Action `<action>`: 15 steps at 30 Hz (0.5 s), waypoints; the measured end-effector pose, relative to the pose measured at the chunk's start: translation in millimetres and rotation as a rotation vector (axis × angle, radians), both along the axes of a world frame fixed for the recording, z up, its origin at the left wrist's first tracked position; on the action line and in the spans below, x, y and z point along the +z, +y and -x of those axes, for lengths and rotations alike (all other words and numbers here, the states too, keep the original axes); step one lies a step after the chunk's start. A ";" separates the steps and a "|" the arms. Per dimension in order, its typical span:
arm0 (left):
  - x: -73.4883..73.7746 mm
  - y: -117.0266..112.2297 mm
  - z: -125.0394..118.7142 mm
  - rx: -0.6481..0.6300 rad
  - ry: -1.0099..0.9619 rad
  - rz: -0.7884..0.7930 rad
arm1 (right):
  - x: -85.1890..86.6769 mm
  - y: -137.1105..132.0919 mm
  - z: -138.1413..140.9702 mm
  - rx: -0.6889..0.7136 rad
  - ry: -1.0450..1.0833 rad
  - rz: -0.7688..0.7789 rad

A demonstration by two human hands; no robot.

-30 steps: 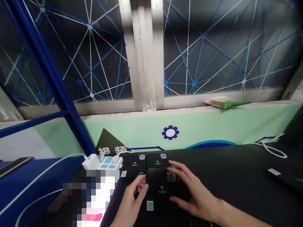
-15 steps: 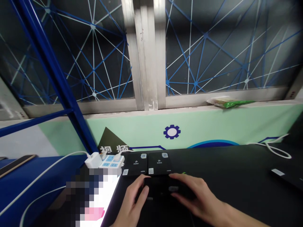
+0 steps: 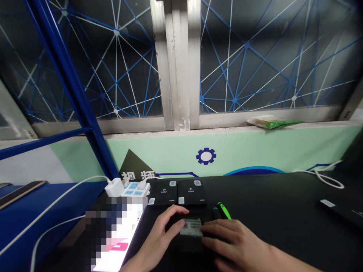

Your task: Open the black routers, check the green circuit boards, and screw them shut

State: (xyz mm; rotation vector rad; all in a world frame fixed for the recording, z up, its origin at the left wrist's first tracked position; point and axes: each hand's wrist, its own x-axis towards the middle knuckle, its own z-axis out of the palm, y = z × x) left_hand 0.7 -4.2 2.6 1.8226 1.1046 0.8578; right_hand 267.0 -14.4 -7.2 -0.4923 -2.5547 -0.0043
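Observation:
A black box (image 3: pixel 189 243) with a pale printed label (image 3: pixel 193 229) on its upper face lies low on the dark desk between my hands. My left hand (image 3: pixel 160 238) grips its left side, the thumb at the label's left edge and the forefinger curled along the far edge. Fingers of my right hand (image 3: pixel 236 238) press on the box at the label's right edge. Just behind this box lie a black flat box (image 3: pixel 162 193) and a second black flat box (image 3: pixel 191 192), side by side. A green-and-black tool handle (image 3: pixel 224 210) shows beyond my right fingers.
To the left stand a white power strip (image 3: pixel 136 192) with a charger (image 3: pixel 114 187) and cables, and a bright, partly pixelated screen (image 3: pixel 119 230). A black bar-shaped object (image 3: pixel 343 213) lies at the right. A green wall and window close off the far side.
The box's label now faces up where only dark surface showed before. My right hand has shifted down, uncovering the green handle. My left thumb has moved onto the label's edge.

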 end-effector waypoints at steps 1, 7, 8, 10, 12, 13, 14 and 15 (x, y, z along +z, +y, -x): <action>-1.8 0.8 -0.8 0.012 0.004 -0.005 | -0.5 -0.3 0.1 0.019 -0.029 -0.010; -8.2 5.4 -7.1 0.067 0.045 -0.119 | 5.8 -0.7 3.7 0.040 -0.062 -0.009; -9.3 6.0 -7.7 0.066 0.053 -0.132 | 7.7 -0.6 4.7 0.047 -0.069 -0.005; -12.0 6.6 -8.4 0.074 0.068 -0.157 | 10.4 0.5 6.0 0.071 -0.088 0.024; -15.0 6.8 -8.7 0.088 0.082 -0.178 | 11.2 3.9 5.3 0.108 -0.071 0.066; -16.4 6.7 -8.8 0.095 0.086 -0.190 | 11.1 6.5 3.8 0.125 -0.040 0.077; -17.5 6.6 -8.7 0.099 0.091 -0.200 | 10.9 9.7 1.6 0.131 0.003 0.077; -18.2 6.6 -8.7 0.101 0.096 -0.208 | 10.8 13.3 -1.3 0.124 0.054 0.060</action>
